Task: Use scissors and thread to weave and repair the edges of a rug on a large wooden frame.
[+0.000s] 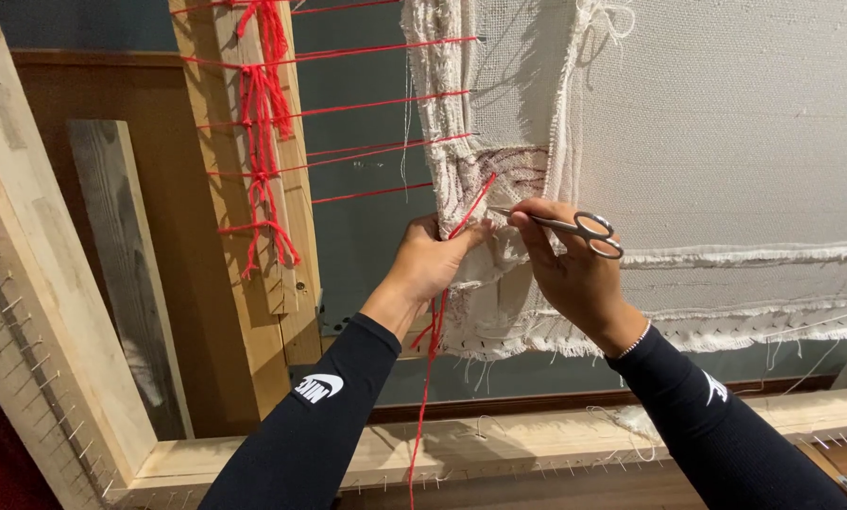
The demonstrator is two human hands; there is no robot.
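Gripping cloth edge point(470, 274), scissors point(574, 229) alongside

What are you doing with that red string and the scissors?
A person is working on a white cloth stretched in a wooden frame. The left hand grips the cloth's folded edge and a red yarn that hangs down. The right hand holds small scissors, tips pointing at the yarn. More red yarn ties the cloth to a wooden post.
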